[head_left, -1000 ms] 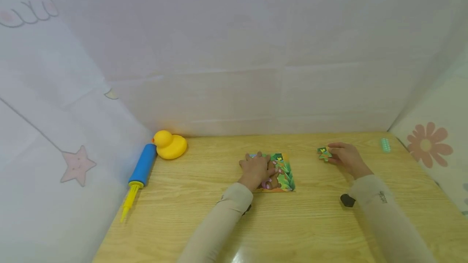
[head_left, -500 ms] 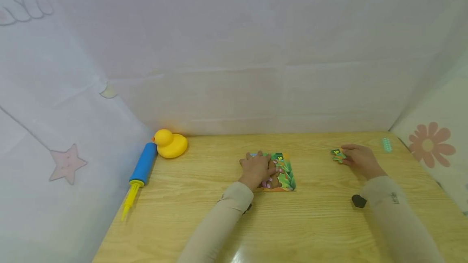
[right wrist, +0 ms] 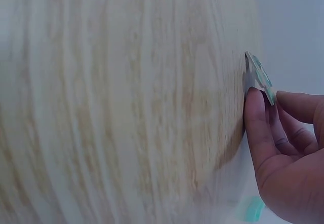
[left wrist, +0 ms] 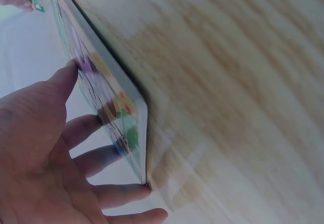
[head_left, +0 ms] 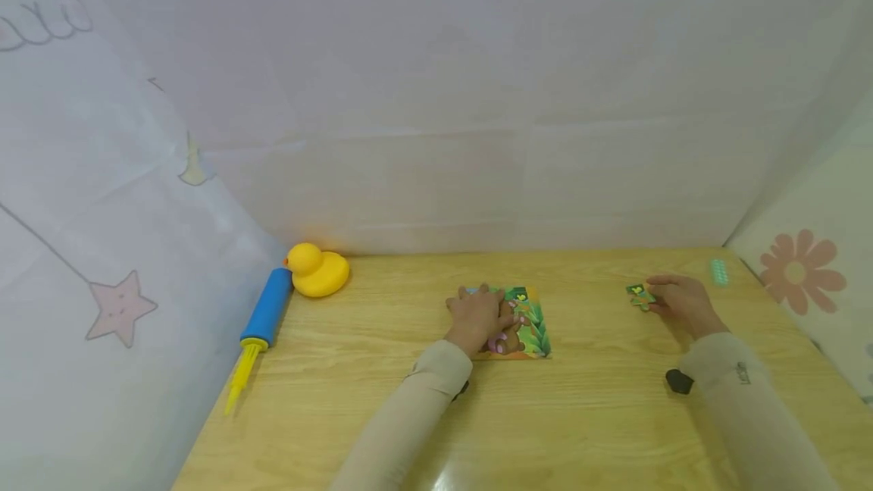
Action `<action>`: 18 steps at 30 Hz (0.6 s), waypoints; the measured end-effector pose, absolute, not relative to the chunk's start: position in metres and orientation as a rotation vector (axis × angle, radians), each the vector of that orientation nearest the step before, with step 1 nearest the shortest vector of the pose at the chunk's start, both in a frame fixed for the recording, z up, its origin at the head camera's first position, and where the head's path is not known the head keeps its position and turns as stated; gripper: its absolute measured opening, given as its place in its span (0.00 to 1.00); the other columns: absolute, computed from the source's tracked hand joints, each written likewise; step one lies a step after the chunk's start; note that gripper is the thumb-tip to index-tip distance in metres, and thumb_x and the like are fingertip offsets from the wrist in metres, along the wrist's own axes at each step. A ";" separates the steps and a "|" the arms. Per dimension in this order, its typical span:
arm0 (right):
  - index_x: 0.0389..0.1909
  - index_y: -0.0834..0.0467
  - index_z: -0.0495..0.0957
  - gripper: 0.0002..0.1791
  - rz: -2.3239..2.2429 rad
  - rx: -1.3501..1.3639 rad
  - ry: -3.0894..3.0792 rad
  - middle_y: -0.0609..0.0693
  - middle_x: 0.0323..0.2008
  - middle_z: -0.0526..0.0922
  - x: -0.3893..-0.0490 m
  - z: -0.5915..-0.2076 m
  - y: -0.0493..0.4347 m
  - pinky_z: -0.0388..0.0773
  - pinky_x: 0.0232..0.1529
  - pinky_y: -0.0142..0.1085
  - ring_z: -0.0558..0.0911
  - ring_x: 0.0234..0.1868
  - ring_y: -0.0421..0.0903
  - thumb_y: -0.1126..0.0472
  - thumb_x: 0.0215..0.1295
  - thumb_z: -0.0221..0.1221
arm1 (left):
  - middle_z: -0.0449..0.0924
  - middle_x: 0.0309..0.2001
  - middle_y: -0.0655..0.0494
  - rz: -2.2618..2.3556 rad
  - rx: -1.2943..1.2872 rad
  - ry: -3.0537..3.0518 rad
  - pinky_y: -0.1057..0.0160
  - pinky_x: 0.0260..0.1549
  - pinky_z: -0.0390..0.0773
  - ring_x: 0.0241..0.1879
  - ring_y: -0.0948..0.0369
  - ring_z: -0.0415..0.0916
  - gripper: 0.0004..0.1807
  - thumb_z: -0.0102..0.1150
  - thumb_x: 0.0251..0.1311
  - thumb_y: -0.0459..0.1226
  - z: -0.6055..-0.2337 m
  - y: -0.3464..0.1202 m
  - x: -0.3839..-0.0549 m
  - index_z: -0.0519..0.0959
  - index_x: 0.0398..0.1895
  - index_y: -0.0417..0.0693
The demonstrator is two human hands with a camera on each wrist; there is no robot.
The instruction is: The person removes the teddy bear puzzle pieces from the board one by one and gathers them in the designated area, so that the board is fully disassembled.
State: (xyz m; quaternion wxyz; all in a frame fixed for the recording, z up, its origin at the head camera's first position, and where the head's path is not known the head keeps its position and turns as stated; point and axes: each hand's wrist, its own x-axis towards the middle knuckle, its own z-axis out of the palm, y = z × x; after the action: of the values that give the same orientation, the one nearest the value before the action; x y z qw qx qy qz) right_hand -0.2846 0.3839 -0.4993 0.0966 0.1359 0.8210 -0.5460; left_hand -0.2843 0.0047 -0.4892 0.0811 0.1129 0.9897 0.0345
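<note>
Pinching a puzzle piece [head_left: 639,296] (right hand [head_left: 685,304]).

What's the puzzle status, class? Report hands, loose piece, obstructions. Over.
Left hand spread on puzzle, covering part. Right hand pinches loose piece, right of puzzle. No obstacle visible between piece and puzzle.

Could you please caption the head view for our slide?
Left hand rests on a puzzle; right hand pinches a loose piece.
</note>
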 end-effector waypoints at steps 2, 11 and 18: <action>0.72 0.72 0.62 0.29 -1.572 0.407 2.478 0.72 0.71 0.61 -0.285 -0.498 0.384 0.86 0.44 0.31 0.84 0.35 0.32 0.58 0.79 0.49 | 0.69 0.73 0.56 0.095 0.339 2.961 0.33 0.58 0.74 0.70 0.36 0.65 0.37 0.51 0.63 0.69 -0.490 0.004 -0.285 0.69 0.73 0.70; 0.68 0.74 0.67 0.28 -1.439 0.404 2.623 0.66 0.57 0.80 -0.287 -0.497 0.387 0.87 0.40 0.33 0.88 0.32 0.34 0.57 0.77 0.52 | 0.71 0.72 0.59 0.071 0.326 2.954 0.35 0.58 0.72 0.66 0.40 0.71 0.38 0.51 0.60 0.71 -0.490 0.004 -0.288 0.69 0.73 0.73; 0.67 0.76 0.67 0.28 -1.367 0.394 2.672 0.72 0.60 0.78 -0.287 -0.496 0.393 0.87 0.42 0.35 0.87 0.32 0.32 0.58 0.77 0.49 | 0.73 0.70 0.61 0.022 0.330 2.950 0.37 0.58 0.72 0.63 0.43 0.73 0.40 0.49 0.58 0.74 -0.493 0.004 -0.291 0.68 0.73 0.75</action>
State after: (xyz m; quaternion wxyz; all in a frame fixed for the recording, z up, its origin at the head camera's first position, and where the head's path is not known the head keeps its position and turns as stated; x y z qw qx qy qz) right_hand -0.2869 0.3935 -0.4963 0.0571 0.1300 0.8813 -0.4507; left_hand -0.2914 0.0041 -0.4932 0.0865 0.1106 0.9901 0.0073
